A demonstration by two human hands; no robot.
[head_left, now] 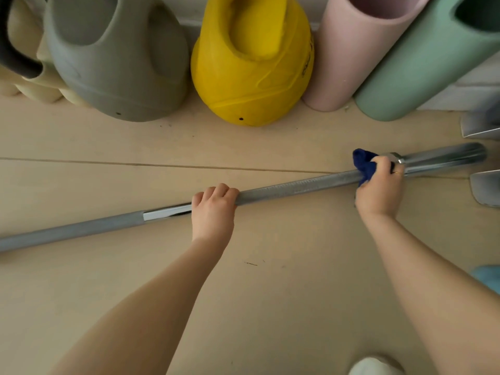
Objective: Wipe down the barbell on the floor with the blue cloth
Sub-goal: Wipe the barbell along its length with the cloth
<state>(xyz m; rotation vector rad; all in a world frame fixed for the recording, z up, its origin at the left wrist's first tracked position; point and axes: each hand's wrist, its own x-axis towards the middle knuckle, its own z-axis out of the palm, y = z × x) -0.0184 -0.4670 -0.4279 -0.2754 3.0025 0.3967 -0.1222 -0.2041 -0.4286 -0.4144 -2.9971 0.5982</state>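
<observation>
long grey-and-chrome steel barbell (297, 186) flat on pale wood floor (270, 266), running lower-left to upper-right | left hand (213, 209) grip curled around mid-shaft, steadying; slack hold risks roll | right hand (380, 190) grip clamped on dark blue cloth (364, 165) wrapped at collar; risks snagging there, leaving far sleeve unwiped
</observation>
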